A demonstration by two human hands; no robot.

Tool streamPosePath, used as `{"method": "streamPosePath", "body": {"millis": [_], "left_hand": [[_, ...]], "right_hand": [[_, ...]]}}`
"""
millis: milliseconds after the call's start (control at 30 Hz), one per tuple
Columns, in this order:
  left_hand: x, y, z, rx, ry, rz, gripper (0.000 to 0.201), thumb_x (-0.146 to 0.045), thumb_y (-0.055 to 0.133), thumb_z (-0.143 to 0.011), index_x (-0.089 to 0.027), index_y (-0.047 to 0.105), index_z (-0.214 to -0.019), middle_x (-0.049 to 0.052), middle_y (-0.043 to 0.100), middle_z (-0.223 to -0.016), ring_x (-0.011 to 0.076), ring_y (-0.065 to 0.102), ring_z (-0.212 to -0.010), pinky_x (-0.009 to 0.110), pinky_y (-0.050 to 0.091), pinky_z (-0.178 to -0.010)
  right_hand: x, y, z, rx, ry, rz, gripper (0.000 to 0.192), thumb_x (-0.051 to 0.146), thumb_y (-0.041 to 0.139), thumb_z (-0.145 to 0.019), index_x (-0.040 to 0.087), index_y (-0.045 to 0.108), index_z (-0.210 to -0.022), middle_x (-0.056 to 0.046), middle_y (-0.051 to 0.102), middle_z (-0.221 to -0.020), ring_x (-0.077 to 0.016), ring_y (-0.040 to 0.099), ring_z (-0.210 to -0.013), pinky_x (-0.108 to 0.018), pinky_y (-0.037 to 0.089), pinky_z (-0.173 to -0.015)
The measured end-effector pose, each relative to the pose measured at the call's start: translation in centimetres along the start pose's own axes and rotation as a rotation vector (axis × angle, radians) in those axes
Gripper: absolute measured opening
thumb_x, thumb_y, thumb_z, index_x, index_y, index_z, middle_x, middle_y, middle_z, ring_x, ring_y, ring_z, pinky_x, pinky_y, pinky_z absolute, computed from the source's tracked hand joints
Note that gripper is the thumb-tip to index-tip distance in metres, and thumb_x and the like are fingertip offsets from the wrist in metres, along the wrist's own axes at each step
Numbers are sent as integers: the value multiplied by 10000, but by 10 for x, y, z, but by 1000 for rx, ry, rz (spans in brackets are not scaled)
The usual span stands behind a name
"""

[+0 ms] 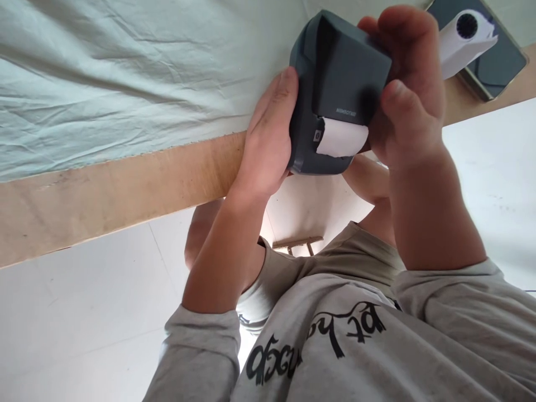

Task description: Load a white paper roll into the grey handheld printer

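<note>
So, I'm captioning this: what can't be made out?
Head view:
Dark grey boxy plastic device: underside turned away from camera.
Left hand: most fingers hidden behind the device.
Dark rectangular glass-faced phone: partly covered by white paper cylinder, cut off by top edge.

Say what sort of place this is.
Likely a home room or simple indoor workspace; can't tell which. Signs: a wrinkled pale-green cloth laid over a wooden board, and a pale, seamed floor below.
</note>
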State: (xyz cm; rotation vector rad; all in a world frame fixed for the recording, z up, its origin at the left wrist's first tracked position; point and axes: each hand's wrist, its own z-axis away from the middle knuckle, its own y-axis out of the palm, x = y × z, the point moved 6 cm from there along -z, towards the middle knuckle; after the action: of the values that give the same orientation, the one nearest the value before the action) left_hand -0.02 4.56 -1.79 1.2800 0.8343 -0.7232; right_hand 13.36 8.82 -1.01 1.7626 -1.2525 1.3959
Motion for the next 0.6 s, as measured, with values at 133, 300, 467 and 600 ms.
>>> {"method": "streamPosePath", "body": {"millis": [133, 300, 467, 600], "left_hand": [[0, -1, -2, 95, -22, 14, 273, -444, 483, -807, -187, 551, -747, 12, 462, -739, 72, 432, -730, 207, 392, -724], [1, -3, -7, 124, -34, 7, 244, -388, 479, -816, -166, 502, -717, 18, 408, -704, 70, 404, -665, 215, 346, -606], [3, -3, -7, 121, -18, -1, 285, -428, 485, -803, -166, 453, -696, 6, 340, -666, 61, 361, -621, 207, 319, -558], [0, -3, -8, 43, -33, 19, 243, -315, 405, -847, -163, 426, -657, 7, 317, -665, 50, 352, -611, 195, 334, -566]], "right_hand": [[4, 5, 0, 54, -42, 28, 647, 491, 633, -641, 280, 386, -1201, 36, 398, -1293, -121, 404, -1240, -311, 396, -1099], [8, 9, 0, 95, -73, -3, 718, 416, 693, -582, 324, 392, -1227, 65, 369, -1317, -126, 347, -1299, -312, 391, -1114], [5, 7, 1, 73, -44, -30, 702, 385, 712, -581, 333, 420, -1217, 62, 405, -1279, -111, 414, -1233, -288, 420, -1081], [1, 2, 0, 22, -68, 8, 690, 425, 712, -591, 328, 424, -1210, 50, 457, -1170, -78, 505, -1064, -196, 517, -850]]}}
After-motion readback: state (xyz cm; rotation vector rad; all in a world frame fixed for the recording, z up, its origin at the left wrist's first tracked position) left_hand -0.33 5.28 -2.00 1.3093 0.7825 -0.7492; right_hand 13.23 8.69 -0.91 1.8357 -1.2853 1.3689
